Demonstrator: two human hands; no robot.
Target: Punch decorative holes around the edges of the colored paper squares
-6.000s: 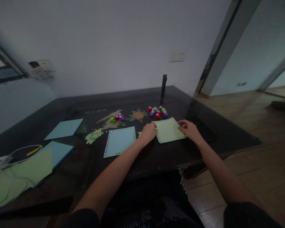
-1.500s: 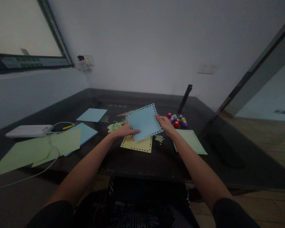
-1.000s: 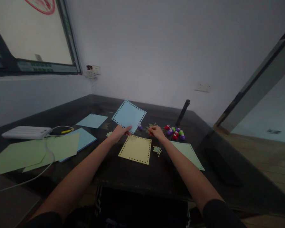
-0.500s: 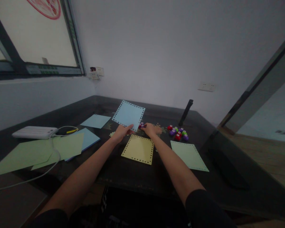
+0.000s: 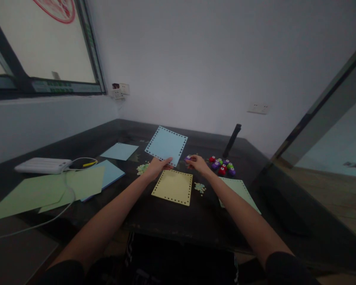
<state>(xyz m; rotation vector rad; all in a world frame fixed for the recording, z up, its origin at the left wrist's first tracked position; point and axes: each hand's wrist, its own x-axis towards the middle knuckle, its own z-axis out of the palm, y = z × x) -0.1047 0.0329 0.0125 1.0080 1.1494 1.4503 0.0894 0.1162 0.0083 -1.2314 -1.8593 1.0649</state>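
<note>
- The left hand (image 5: 156,167) is clamped on the near corner of a blue sheet (image 5: 167,143), thumb on top; the sheet is held up, tilted, above the far middle of the worktop (image 5: 166,219).
- At the right hand (image 5: 199,164), the fingertips are brought together at a small purple piece (image 5: 188,158); whether that grip is clamped on it or only touching cannot be told.
- Holes are seen along the edges of the held sheet, so its border is judged largely done, though the corner under the fingers is hidden.
- A yellow sheet (image 5: 173,188) is laid flat on the near side, its visible border lined with holes: apparently finished.
- To the right, a pale green sheet (image 5: 240,190) is partly covered by the forearm; holes are made out along its visible edges.
- Paper bits (image 5: 142,169) are scattered beside the left hand, more scraps (image 5: 199,187) to the right of the yellow sheet.
- At the left, a separate blue sheet (image 5: 120,151) and larger green sheets (image 5: 32,192) are left without a full row of holes.
- Red, purple and green pieces (image 5: 222,170) are gathered at the right, near a black upright object (image 5: 233,140).
</note>
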